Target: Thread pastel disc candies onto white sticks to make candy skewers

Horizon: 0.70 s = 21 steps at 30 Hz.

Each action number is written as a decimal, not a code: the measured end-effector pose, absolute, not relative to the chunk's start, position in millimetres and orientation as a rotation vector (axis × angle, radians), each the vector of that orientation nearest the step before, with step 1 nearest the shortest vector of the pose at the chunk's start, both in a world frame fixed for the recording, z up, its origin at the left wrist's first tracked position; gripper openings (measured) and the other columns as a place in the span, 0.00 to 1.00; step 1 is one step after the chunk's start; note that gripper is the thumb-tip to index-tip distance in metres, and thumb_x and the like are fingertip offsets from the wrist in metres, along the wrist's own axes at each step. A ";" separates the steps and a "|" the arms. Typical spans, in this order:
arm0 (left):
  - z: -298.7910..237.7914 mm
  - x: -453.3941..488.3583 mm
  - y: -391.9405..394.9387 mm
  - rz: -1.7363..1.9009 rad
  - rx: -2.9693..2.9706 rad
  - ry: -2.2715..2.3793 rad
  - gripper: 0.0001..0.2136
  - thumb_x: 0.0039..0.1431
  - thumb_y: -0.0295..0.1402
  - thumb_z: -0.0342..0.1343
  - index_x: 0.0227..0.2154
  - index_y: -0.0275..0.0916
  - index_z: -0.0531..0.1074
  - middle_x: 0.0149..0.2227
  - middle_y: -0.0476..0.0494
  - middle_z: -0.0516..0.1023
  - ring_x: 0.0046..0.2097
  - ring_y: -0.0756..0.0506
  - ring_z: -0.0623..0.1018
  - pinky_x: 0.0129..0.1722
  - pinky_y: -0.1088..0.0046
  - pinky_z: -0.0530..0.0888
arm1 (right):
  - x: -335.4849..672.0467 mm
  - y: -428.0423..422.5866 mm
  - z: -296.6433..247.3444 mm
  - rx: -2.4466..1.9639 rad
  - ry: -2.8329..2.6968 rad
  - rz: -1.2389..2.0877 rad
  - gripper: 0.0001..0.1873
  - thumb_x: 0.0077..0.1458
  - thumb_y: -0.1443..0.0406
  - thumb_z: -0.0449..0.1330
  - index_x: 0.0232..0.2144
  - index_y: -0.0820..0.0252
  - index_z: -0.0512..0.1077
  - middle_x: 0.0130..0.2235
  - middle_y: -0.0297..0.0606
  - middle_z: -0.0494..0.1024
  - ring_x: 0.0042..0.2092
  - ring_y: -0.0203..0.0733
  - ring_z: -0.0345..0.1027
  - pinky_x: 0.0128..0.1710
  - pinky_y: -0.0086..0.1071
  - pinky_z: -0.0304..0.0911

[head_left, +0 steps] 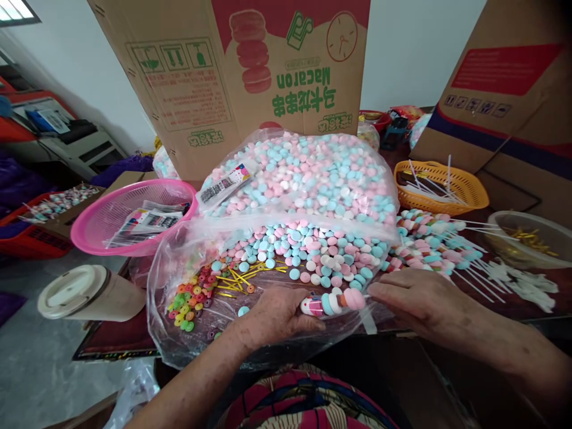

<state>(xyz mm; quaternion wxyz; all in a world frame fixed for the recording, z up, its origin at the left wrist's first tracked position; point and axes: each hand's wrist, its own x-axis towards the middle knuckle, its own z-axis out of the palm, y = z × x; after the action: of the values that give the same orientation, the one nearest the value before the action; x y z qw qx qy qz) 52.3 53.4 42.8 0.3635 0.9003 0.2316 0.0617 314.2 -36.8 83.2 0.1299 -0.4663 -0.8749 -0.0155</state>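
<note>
My left hand [283,313] grips the end of a small printed plastic wrapper, which is drawn around a candy skewer [337,301] of pink, white and blue pieces with a brown one. At the skewer's other end, the fingers of my right hand [417,301] pinch its stick, mostly hidden by them. Behind both hands lies a large open clear bag heaped with pastel candies [308,179]. Colourful ring candies [194,298] and gold twist ties [241,277] lie on its left side. Finished-looking candy skewers [433,244] are piled beyond my right hand.
A pink basket [83,229] with printed wrappers stands left, near a lidded cup [93,292]. An orange basket [473,190] of sticks and a clear bowl [549,229] of gold ties stand right. Tall cartons [187,77] rise behind. White gloves [527,283] lie at the right.
</note>
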 end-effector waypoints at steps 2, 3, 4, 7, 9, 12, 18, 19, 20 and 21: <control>40.3 56.6 52.7 0.102 2.292 0.595 0.20 0.57 0.49 0.53 0.46 0.42 0.73 0.43 0.45 0.78 0.46 0.39 0.75 0.44 0.68 0.69 | 308.6 -33.9 82.5 -1.336 -2.608 0.088 0.12 0.51 0.75 0.49 0.28 0.59 0.70 0.26 0.33 0.72 0.26 0.35 0.62 0.25 0.29 0.48; 38.4 59.0 52.2 0.079 2.285 0.578 0.20 0.56 0.49 0.54 0.45 0.41 0.73 0.42 0.44 0.78 0.45 0.39 0.75 0.44 0.68 0.69 | 305.3 -32.2 81.8 -1.320 -2.642 0.149 0.11 0.51 0.76 0.49 0.27 0.59 0.69 0.25 0.33 0.71 0.26 0.35 0.61 0.25 0.29 0.45; 36.2 61.6 51.4 0.050 2.279 0.559 0.19 0.56 0.49 0.55 0.43 0.41 0.73 0.41 0.44 0.78 0.44 0.40 0.75 0.43 0.69 0.69 | 301.7 -30.3 81.0 -1.318 -2.666 0.183 0.11 0.50 0.76 0.49 0.26 0.59 0.68 0.24 0.32 0.70 0.25 0.35 0.60 0.24 0.30 0.43; 28.7 68.4 48.2 -0.045 2.237 0.562 0.19 0.53 0.50 0.57 0.37 0.38 0.75 0.35 0.46 0.78 0.37 0.43 0.76 0.38 0.71 0.69 | 291.1 -24.7 77.4 -1.319 -2.726 0.237 0.10 0.50 0.76 0.50 0.25 0.60 0.67 0.24 0.33 0.70 0.25 0.35 0.58 0.24 0.32 0.39; 25.2 69.3 45.9 -0.069 2.188 0.606 0.20 0.51 0.51 0.57 0.36 0.38 0.74 0.32 0.47 0.78 0.35 0.44 0.75 0.36 0.71 0.69 | 287.3 -22.4 74.3 -1.349 -2.746 0.277 0.09 0.52 0.75 0.51 0.25 0.60 0.68 0.24 0.33 0.70 0.25 0.35 0.58 0.25 0.32 0.38; 23.8 62.1 42.4 -0.044 2.210 0.716 0.26 0.46 0.51 0.61 0.44 0.38 0.71 0.39 0.44 0.78 0.40 0.40 0.76 0.39 0.67 0.70 | 289.6 -23.1 69.0 -1.432 -2.724 0.343 0.08 0.53 0.73 0.51 0.26 0.60 0.67 0.25 0.33 0.71 0.25 0.35 0.59 0.24 0.32 0.38; 23.0 43.5 39.0 -0.043 2.204 0.794 0.14 0.53 0.34 0.57 0.44 0.39 0.69 0.41 0.43 0.76 0.42 0.41 0.74 0.42 0.66 0.69 | 297.5 -32.7 60.3 -1.382 -2.661 0.385 0.10 0.54 0.73 0.50 0.25 0.60 0.66 0.25 0.32 0.71 0.25 0.34 0.60 0.24 0.31 0.41; 23.0 42.8 40.2 -0.022 2.101 0.736 0.12 0.53 0.32 0.55 0.42 0.39 0.69 0.39 0.45 0.76 0.40 0.44 0.74 0.41 0.68 0.69 | 296.8 -34.3 60.2 -1.341 -2.664 0.342 0.10 0.54 0.74 0.50 0.25 0.60 0.66 0.24 0.32 0.71 0.24 0.34 0.59 0.24 0.31 0.41; 23.5 42.8 41.9 -0.020 1.964 0.675 0.11 0.53 0.32 0.55 0.41 0.39 0.69 0.37 0.47 0.75 0.38 0.46 0.73 0.39 0.70 0.70 | 295.7 -35.9 60.7 -1.297 -2.667 0.283 0.11 0.54 0.74 0.49 0.25 0.60 0.66 0.24 0.32 0.70 0.24 0.34 0.58 0.24 0.31 0.41; 24.2 43.5 43.9 -0.041 1.806 0.623 0.11 0.53 0.32 0.55 0.39 0.39 0.69 0.34 0.50 0.74 0.35 0.48 0.73 0.36 0.72 0.70 | 294.5 -37.4 61.8 -1.249 -2.668 0.206 0.11 0.55 0.75 0.48 0.25 0.60 0.66 0.24 0.32 0.70 0.24 0.35 0.58 0.25 0.32 0.42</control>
<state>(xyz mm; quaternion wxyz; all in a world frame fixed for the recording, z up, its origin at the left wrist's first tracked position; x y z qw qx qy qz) 43.5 43.9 24.2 0.5771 0.7718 0.2663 -0.0175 294.5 -37.4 61.8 0.0944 -0.4211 -0.8994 0.0695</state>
